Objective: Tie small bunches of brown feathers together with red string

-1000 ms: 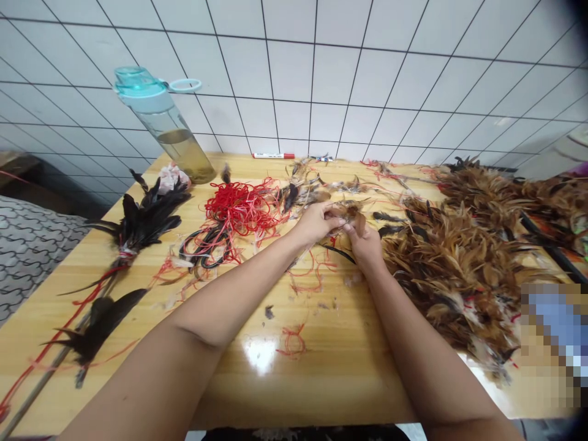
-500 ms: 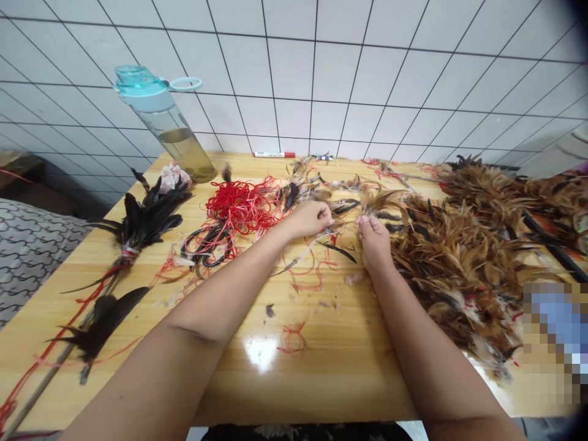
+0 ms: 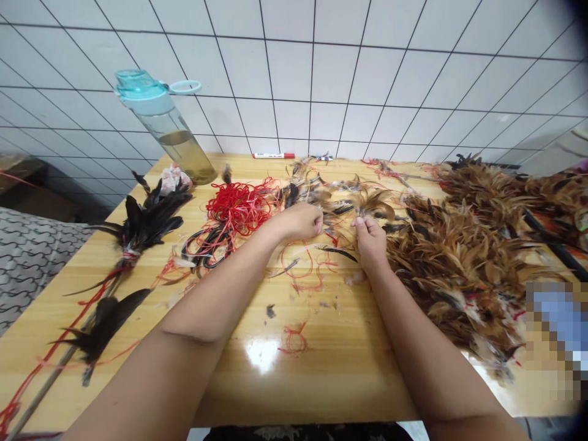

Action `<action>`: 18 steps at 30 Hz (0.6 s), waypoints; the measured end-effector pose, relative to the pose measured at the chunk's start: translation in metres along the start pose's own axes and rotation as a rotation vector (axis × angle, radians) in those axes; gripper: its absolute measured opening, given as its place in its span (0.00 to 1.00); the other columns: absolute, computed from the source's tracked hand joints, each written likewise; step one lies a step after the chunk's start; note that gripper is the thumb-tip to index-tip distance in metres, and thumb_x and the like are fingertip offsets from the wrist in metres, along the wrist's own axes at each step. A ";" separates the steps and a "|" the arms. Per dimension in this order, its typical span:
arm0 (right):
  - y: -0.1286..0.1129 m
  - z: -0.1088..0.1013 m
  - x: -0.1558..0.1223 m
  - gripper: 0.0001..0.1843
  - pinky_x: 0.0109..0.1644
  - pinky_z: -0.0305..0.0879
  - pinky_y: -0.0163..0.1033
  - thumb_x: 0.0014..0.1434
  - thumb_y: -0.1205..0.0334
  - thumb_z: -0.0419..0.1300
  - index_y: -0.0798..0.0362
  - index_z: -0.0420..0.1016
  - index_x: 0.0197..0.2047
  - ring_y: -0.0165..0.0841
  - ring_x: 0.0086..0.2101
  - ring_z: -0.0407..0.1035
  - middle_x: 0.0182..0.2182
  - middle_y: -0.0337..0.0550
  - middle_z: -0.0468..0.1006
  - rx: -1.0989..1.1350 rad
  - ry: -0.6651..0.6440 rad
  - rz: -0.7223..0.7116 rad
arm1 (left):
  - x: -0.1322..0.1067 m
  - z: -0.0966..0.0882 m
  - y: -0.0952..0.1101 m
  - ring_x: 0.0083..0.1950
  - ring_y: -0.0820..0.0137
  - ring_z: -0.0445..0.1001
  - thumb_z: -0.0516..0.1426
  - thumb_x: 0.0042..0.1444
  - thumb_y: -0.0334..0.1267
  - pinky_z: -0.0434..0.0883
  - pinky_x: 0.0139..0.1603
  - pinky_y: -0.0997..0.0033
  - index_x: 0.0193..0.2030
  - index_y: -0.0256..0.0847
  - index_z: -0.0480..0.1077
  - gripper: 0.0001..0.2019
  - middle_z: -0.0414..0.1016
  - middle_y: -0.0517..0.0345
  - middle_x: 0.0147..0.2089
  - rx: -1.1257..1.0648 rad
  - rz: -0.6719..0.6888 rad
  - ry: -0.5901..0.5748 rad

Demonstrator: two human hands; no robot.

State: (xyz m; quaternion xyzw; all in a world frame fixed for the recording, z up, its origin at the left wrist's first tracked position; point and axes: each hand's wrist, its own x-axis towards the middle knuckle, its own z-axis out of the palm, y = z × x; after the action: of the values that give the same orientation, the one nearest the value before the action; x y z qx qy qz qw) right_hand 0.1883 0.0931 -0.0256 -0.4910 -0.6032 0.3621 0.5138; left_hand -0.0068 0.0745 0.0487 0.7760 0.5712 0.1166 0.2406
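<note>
My right hand (image 3: 370, 239) pinches the base of a small bunch of brown feathers (image 3: 374, 203) that fans out above my fingers. My left hand (image 3: 303, 220) is closed in a fist a little to the left, gripping what looks like a thin red string (image 3: 331, 235) that runs toward the bunch. Both hands hover over the middle of a wooden table (image 3: 321, 367). Loose red string loops (image 3: 301, 269) lie under my hands.
A big heap of brown feathers (image 3: 463, 257) covers the table's right side. A tangle of red string (image 3: 236, 208) lies left of my hands, with black feather bundles (image 3: 142, 223) farther left. A tilted water bottle (image 3: 168, 125) and a red marker (image 3: 273, 155) stand by the tiled wall.
My hands were joined on the feather bunch, then pulled apart. The left fist moved left, and the bunch now fans out above my right hand.
</note>
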 end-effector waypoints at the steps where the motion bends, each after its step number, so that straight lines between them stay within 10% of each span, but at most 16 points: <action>1: 0.000 0.000 0.000 0.17 0.39 0.57 0.37 0.56 0.48 0.55 0.52 0.69 0.25 0.30 0.29 0.60 0.23 0.35 0.68 0.000 0.007 0.005 | -0.001 -0.005 0.000 0.27 0.73 0.67 0.56 0.43 0.26 0.60 0.32 0.74 0.23 0.39 0.72 0.06 0.74 0.59 0.25 -0.064 0.010 0.008; 10: 0.005 0.005 0.000 0.16 0.40 0.63 0.41 0.53 0.48 0.58 0.51 0.75 0.26 0.34 0.30 0.67 0.25 0.39 0.76 0.026 -0.051 0.037 | 0.011 0.018 0.005 0.24 0.77 0.67 0.58 0.50 0.30 0.64 0.28 0.77 0.31 0.36 0.64 0.04 0.70 0.60 0.24 -0.913 -0.071 0.053; 18: 0.012 0.008 0.002 0.14 0.38 0.65 0.42 0.49 0.48 0.62 0.50 0.74 0.25 0.34 0.29 0.68 0.25 0.38 0.76 0.012 -0.161 -0.002 | 0.021 0.044 0.006 0.31 0.74 0.71 0.62 0.43 0.30 0.69 0.36 0.75 0.33 0.34 0.72 0.08 0.74 0.60 0.28 -0.888 -0.006 0.228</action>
State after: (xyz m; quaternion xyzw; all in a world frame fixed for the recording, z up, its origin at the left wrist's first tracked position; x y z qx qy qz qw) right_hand 0.1835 0.0980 -0.0378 -0.4565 -0.6410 0.4034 0.4669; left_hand 0.0248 0.0822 0.0120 0.5783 0.4909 0.4341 0.4860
